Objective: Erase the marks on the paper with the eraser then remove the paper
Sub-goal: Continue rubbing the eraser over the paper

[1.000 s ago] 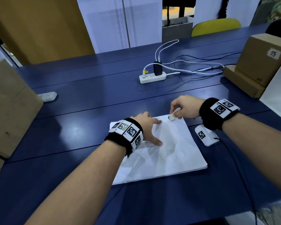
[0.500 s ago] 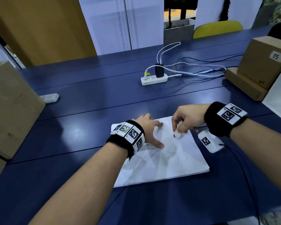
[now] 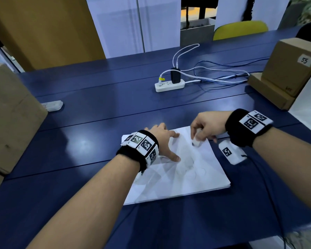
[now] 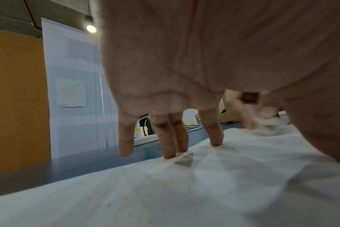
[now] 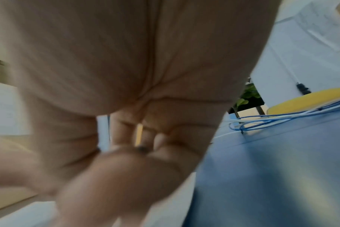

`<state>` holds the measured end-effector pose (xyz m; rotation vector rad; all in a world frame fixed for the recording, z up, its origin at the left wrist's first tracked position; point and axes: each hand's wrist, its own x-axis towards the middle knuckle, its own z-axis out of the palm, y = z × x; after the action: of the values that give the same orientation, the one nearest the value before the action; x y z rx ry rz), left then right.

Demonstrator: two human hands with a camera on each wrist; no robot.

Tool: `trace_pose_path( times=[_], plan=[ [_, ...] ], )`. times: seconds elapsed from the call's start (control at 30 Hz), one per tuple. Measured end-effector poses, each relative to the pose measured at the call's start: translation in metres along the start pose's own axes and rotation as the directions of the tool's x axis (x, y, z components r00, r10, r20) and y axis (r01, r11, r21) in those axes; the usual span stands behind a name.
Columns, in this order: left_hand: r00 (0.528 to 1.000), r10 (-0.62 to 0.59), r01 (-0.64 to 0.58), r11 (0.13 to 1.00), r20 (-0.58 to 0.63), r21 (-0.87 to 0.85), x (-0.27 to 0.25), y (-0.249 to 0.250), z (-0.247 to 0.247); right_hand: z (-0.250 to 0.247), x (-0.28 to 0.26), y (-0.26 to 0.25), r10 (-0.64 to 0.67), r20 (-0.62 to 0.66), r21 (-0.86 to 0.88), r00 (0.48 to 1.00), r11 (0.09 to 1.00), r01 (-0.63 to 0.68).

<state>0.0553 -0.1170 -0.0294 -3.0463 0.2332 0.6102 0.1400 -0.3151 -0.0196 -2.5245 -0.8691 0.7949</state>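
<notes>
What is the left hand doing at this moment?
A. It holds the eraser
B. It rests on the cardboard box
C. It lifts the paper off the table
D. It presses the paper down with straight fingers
D. The left hand lies spread on the paper with fingertips pressing down on the sheet, while the right hand pinches the eraser against the paper.

Head view: high, looking forward and down over both forearms onto the blue table (image 3: pixel 97 112). Left wrist view: low under the palm, just above the paper (image 4: pixel 165 192), facing the far wall. Right wrist view: close under the palm, blurred. All three share the paper.
</notes>
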Motion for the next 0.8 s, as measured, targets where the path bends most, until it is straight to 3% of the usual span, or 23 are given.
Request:
trace_pose_path(
  times=[0.07, 0.13, 0.23, 0.3, 0.37, 0.47, 0.5, 0.6, 0.67, 0.73, 0.8],
  plan=[
    [1.0, -0.002, 0.002, 1.0, -0.003, -0.003, -0.001, 0.0, 0.001, -0.004, 0.01, 0.004, 0.007, -0.193, -0.053, 0.981, 0.998, -0.017],
    [1.0, -0.008, 0.008, 1.0, -0.007, -0.002, -0.002, 0.0, 0.001, -0.005, 0.01, 0.004, 0.001, -0.245, -0.059, 0.97, 0.998, -0.017],
    [1.0, -0.01, 0.01, 1.0, 0.001, -0.001, -0.001, -0.001, 0.002, 0.0, -0.002, 0.001, -0.024, 0.009, 0.033, 1.0, 0.999, 0.024],
    [1.0, -0.011, 0.011, 1.0, 0.001, -0.002, -0.002, 0.0, 0.001, 0.004, -0.008, -0.001, -0.037, 0.135, 0.059, 0.99, 0.998, 0.029],
    [1.0, -0.009, 0.009, 1.0, 0.002, -0.002, -0.001, 0.001, 0.0, 0.001, -0.003, 0.001, -0.045, 0.046, 0.007, 0.998, 0.999, 0.045],
    [1.0, -0.013, 0.013, 1.0, 0.005, -0.007, -0.002, 0.001, 0.0, -0.004, 0.007, 0.008, -0.013, -0.212, -0.091, 0.977, 0.996, -0.006],
    [1.0, -0.013, 0.013, 1.0, 0.004, -0.009, -0.002, 0.0, 0.001, -0.004, 0.006, 0.009, -0.009, -0.226, -0.087, 0.974, 0.996, -0.011],
    [1.0, -0.01, 0.01, 1.0, -0.002, -0.018, -0.002, -0.001, 0.001, 0.001, -0.007, 0.007, -0.023, 0.022, 0.06, 0.999, 0.998, 0.022],
    [1.0, -0.009, 0.009, 1.0, -0.003, -0.018, -0.003, 0.0, 0.001, 0.003, -0.014, 0.003, -0.036, 0.145, 0.083, 0.989, 0.996, 0.024],
    [1.0, -0.01, 0.01, 1.0, 0.0, -0.014, -0.002, 0.001, 0.0, 0.0, -0.009, 0.005, -0.034, 0.059, 0.055, 0.998, 0.998, 0.031],
    [1.0, -0.012, 0.013, 1.0, 0.004, -0.021, -0.002, 0.001, 0.0, -0.003, 0.001, 0.011, -0.015, -0.12, 0.024, 0.993, 1.0, 0.018]
  ],
)
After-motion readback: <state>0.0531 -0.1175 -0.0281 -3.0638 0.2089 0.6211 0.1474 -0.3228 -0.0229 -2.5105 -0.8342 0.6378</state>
